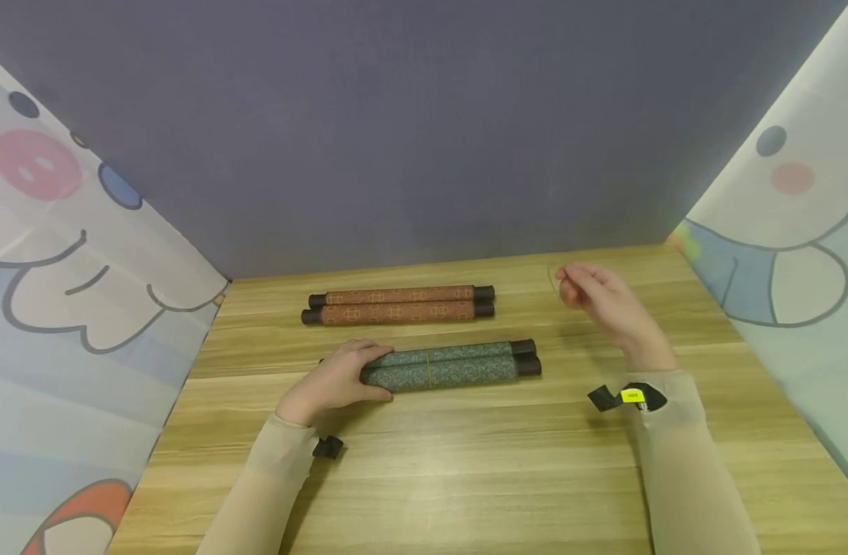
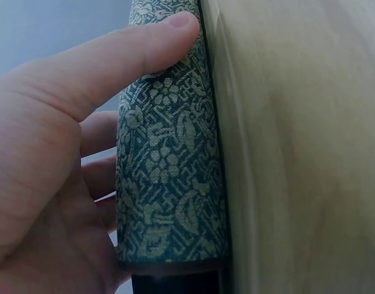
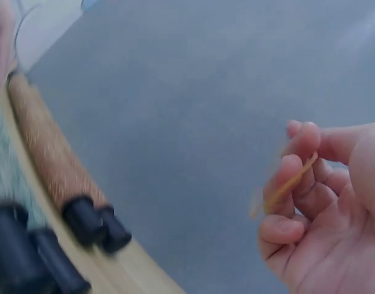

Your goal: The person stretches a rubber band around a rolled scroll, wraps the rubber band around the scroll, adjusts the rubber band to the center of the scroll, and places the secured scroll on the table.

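Two green patterned scrolls (image 1: 466,371) with dark end knobs lie side by side on the table, a thin yellow rubber band (image 1: 429,368) around their middle. At their left end my left hand (image 1: 337,378) grips them, thumb along the near side and fingers over the far side. The left wrist view shows the thumb (image 2: 157,49) pressed on the flowered cloth. Off to the right and above the table, my right hand (image 1: 607,304) pinches another thin yellowish rubber band (image 3: 291,180) between thumb and fingertips, apart from the scrolls.
Behind the green pair, two reddish-brown scrolls (image 1: 399,312) with gold patterns lie parallel on the wooden table (image 1: 452,470). A grey wall (image 1: 424,139) rises at the table's back edge. Cartoon-printed panels (image 1: 778,231) stand at both sides.
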`<state>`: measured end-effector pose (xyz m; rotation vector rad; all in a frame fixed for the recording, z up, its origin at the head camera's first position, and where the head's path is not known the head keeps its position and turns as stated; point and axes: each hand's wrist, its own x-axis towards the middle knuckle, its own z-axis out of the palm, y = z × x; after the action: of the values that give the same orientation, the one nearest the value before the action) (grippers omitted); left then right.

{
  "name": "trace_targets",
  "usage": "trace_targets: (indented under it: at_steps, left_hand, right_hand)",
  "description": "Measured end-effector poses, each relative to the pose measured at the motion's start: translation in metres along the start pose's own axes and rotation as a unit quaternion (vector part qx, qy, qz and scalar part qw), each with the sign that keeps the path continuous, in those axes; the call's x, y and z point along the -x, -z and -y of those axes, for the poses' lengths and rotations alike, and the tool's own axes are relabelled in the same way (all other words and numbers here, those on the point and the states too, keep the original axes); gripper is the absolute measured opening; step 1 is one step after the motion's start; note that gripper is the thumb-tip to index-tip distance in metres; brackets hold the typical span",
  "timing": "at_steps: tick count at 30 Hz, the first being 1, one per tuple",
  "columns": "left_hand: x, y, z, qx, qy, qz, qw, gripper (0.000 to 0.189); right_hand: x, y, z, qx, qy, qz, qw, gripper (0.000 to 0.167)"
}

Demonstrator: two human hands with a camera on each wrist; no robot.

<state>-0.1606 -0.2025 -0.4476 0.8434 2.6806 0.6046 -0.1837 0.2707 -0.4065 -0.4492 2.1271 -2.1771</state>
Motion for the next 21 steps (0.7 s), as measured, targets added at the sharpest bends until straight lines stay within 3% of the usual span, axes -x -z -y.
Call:
trace_targets:
  at_steps: [3, 7, 11, 16, 21]
  left_hand:
    - [0.001, 0.002, 0.003, 0.013, -0.005, 0.004, 0.9999, 0.088]
    - [0.003, 0.012, 0.012, 0.035, -0.005, 0.009, 0.9993, 0.082]
    - [0.000, 0.035, 0.028, 0.029, -0.003, -0.018, 0.9994, 0.073]
    - [-0.013, 0.064, 0.054, -0.005, 0.040, -0.058, 0.9975, 0.073]
    - [-0.026, 0.073, 0.079, -0.038, 0.070, -0.061, 0.9950, 0.086]
  right_hand:
    - [0.001, -0.003, 0.005, -0.057, 0.004, 0.000, 0.9983, 0.037]
    - [0.002, -0.007, 0.013, -0.055, -0.013, -0.009, 0.9983, 0.045]
    - [0.002, -0.010, 0.019, -0.055, -0.032, -0.019, 0.9978, 0.048]
    - [0.004, -0.008, 0.023, -0.089, -0.046, -0.037, 0.9942, 0.047]
    - [0.004, -0.005, 0.022, -0.124, -0.048, -0.043, 0.9902, 0.044]
